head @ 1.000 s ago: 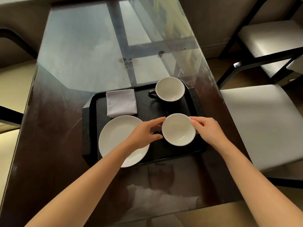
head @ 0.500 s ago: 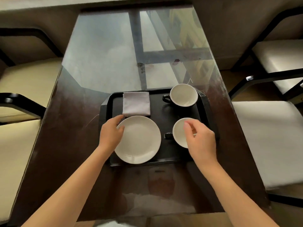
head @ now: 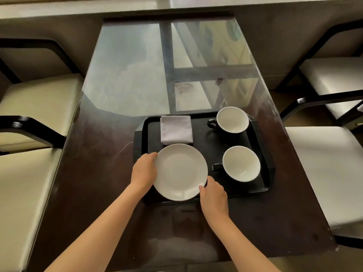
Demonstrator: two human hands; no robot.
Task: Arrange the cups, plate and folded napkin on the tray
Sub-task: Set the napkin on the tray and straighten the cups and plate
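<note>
Your left hand pinches the round white ceramic plate at its nine o'clock rim, your right hand at five o'clock, probably to steady it in the seven o'clock corner of the black rectangular tray.

I hold the white plate by its rim, near-left on the black tray. The folded napkin lies behind it; far cup and near cup stand upright at right.
</note>
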